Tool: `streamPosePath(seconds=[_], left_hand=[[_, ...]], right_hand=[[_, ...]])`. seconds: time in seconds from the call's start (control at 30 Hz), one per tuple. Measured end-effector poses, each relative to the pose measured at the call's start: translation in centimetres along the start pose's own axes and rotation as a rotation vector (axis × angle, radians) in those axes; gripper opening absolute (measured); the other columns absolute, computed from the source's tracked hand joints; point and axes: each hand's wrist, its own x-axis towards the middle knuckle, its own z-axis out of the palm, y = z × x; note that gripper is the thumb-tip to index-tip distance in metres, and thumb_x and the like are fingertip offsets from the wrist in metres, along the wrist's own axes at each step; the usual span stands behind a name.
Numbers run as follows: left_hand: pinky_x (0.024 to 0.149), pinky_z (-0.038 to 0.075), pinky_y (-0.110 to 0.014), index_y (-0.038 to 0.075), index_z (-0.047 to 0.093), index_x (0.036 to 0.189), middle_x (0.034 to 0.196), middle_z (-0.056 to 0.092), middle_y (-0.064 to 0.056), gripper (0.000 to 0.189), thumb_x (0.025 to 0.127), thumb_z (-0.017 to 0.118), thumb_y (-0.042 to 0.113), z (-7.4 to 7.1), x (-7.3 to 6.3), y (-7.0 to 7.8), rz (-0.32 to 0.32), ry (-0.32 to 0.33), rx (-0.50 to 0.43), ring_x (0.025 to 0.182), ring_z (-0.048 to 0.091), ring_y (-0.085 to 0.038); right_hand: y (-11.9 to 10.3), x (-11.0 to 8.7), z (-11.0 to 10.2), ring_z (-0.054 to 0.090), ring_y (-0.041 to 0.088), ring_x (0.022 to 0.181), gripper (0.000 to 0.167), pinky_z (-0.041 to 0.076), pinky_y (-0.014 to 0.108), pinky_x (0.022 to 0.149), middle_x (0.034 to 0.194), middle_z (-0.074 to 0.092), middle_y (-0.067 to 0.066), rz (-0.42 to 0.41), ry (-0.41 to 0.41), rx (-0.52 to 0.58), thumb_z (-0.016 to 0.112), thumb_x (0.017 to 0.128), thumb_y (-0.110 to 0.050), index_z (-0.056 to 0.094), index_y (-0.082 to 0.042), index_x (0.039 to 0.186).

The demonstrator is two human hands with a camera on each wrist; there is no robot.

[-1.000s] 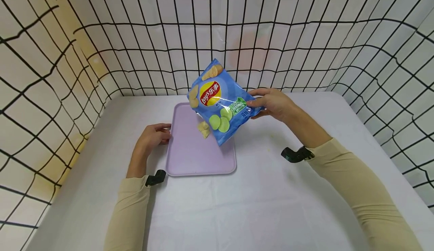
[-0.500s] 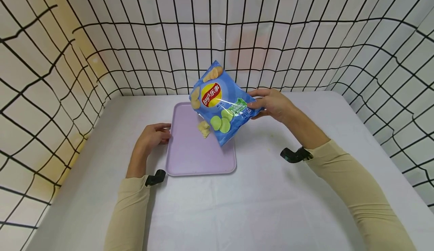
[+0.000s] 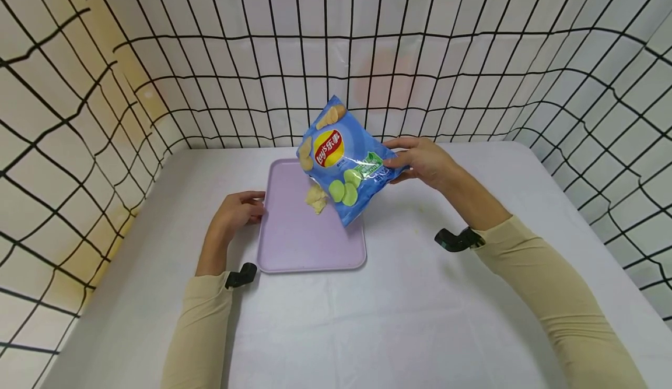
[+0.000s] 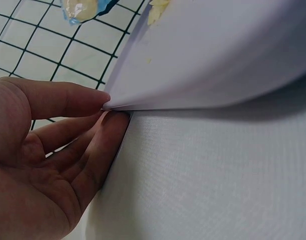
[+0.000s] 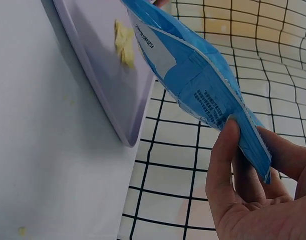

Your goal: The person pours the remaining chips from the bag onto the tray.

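Note:
My right hand (image 3: 420, 160) grips a blue Lay's chip bag (image 3: 328, 170) by its lower corner, thumb on one face and fingers behind. The bag hangs tilted over the upper right of a lilac tray (image 3: 299, 249). A small heap of potato chips (image 3: 316, 199) lies on the tray beside the bag's lower left edge, partly hidden by it in the head view. At the tray's left edge, my left hand (image 3: 238, 209) pinches the rim between thumb and finger, as the left wrist view (image 4: 67, 130) shows up close.
A white cloth-covered table (image 3: 409, 319) lies under the tray. Black wire mesh (image 3: 325, 39) encloses the back and both sides. Small yellow crumbs (image 5: 21, 231) dot the cloth right of the tray.
The chip bag has tipped slightly, its far end shifting a little right and down. More of the chip heap shows beside it. The left hand and tray have stayed put.

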Motion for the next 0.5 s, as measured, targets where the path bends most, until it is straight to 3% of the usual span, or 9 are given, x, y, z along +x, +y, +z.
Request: streamPosePath(seconds=[0.5], left_hand=[[0.080, 0.054, -0.023, 0.007, 0.056, 0.145, 0.123, 0.063, -0.017, 0.049, 0.096, 0.062, 0.012, 0.0, 0.1, 0.1, -0.018, 0.006, 0.020, 0.089, 0.066, -0.017]], right_hand=[[-1.3, -0.2, 1.0, 0.072, 0.019, 0.083, 0.045, 0.061, 0.037, 0.080, 0.120, 0.066, 0.017, -0.010, -0.009, -0.050, 0.070, 0.094, -0.012, 0.061, -0.006, 0.138]])
